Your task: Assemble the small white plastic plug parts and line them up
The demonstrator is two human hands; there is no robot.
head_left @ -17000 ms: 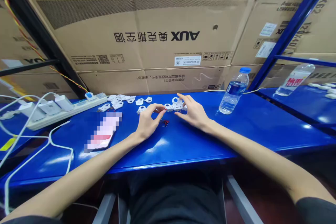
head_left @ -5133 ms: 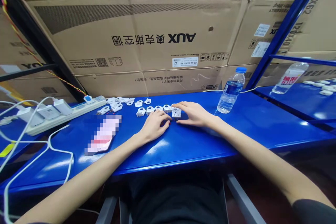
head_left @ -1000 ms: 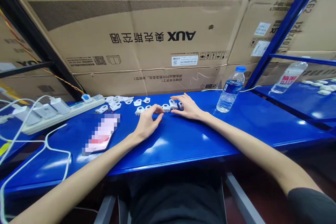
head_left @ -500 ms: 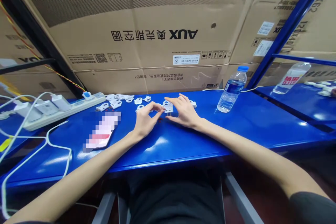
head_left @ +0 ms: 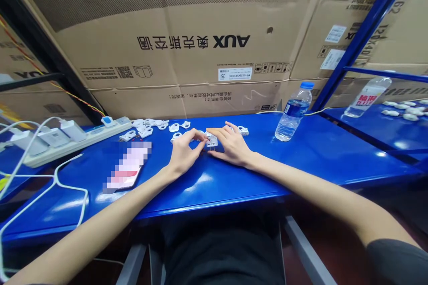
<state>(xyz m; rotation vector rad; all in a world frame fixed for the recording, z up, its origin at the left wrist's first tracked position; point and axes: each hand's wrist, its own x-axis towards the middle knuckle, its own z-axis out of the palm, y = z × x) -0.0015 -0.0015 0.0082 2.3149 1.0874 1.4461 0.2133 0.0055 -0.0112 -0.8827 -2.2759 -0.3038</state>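
My right hand (head_left: 233, 144) has its thumb and fingers around a small white plastic plug piece (head_left: 211, 142), which has thin metal prongs pointing toward me. Thumb and index finger of my left hand (head_left: 184, 152) come together in a pinch at the left side of that piece. A tiny reddish bit shows by those fingertips, too small to name. Beyond my right hand lies another white plastic piece (head_left: 243, 131). Left of my left hand are more white ring-shaped plastic pieces (head_left: 174, 128), and several are heaped farther left.
A phone (head_left: 129, 167) lies on the blue table (head_left: 214, 191) to the left. Behind it runs a power strip (head_left: 96, 136) with white chargers and loose cables. A water bottle (head_left: 294, 111) stands at the right; a second bottle (head_left: 368, 97) is farther right. Cardboard boxes (head_left: 187, 9) wall off the back.
The white plug piece and the fingers of my right hand have sunk slightly and tilted toward the table. My left hand keeps its pinch beside the piece. The whole view has shifted a little.
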